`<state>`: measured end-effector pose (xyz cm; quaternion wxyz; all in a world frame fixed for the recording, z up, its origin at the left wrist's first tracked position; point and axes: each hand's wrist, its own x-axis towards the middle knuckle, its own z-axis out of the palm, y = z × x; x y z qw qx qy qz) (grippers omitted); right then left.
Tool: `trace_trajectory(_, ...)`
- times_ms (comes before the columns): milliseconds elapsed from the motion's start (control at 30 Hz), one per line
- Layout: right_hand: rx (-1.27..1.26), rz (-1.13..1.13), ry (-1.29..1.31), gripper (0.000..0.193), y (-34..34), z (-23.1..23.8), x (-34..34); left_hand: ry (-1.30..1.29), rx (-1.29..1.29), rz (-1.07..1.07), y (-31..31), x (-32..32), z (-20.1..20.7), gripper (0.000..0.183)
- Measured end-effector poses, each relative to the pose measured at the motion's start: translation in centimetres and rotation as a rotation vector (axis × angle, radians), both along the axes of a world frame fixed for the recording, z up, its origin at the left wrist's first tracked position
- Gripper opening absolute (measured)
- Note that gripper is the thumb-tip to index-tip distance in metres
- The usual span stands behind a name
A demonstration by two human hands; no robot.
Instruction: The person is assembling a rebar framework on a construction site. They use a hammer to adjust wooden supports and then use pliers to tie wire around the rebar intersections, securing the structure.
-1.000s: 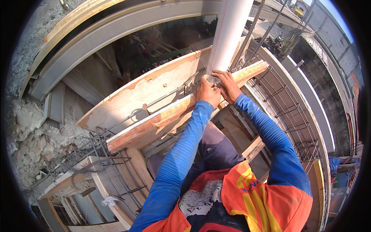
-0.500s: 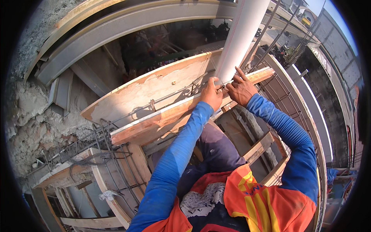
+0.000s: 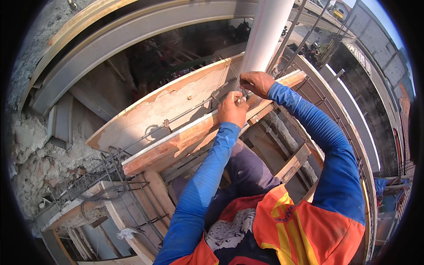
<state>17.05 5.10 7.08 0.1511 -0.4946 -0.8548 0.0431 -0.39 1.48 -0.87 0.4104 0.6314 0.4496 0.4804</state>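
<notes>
Two hands: our left hand [image 3: 232, 108] and right hand [image 3: 258, 84] are near each other, before the lower end of the white pipe [image 3: 267, 33].
Left fingers: bent inward beside a small dark piece [image 3: 247, 97]; whether they pinch it, we cannot tell.
Right fingers: curled downward; their grip is hidden from us.
Wooden beam [image 3: 176, 148]: below our hands, with a plywood panel [image 3: 170, 105] beyond it.

Lettered in blue on the orange-and-yellow shirt [image 3: 311, 227]; marked, too small to read, on the yellow signboard [image 3: 338, 14] and white pipe [image 3: 267, 37].
</notes>
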Motion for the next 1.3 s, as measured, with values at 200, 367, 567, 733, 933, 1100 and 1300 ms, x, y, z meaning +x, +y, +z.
trace_trajectory(200,0.107,-0.399,0.19,0.021,-4.5,-5.8,2.9,0.164,-0.025,-0.098,0.5,0.9,1.3,0.018)
trace_trajectory(367,0.384,-0.331,0.006,0.019,-4.3,-6.8,1.4,0.155,0.024,-0.226,2.0,-0.8,0.8,0.021)
trace_trajectory(567,0.174,-0.329,0.164,0.015,-4.0,-6.3,0.7,0.01,-0.004,-0.156,5.1,-0.6,-1.1,0.034)
trace_trajectory(733,0.107,-0.307,0.282,0.018,-3.8,-6.5,1.6,0.179,-0.081,-0.404,6.1,0.8,-0.6,0.037)
trace_trajectory(933,-0.173,-0.366,0.529,0.037,-3.1,-5.5,-1.1,0.397,-0.153,-0.551,7.3,-2.1,2.0,0.045)
trace_trajectory(1100,-0.145,-0.422,0.744,0.038,-2.7,-8.7,-2.8,0.25,-0.097,-0.531,7.6,-3.3,-0.5,0.042)
trace_trajectory(1300,-0.342,-0.488,1.136,0.051,-1.1,-13.1,3.6,0.221,0.092,-0.431,5.8,0.0,-1.6,0.035)
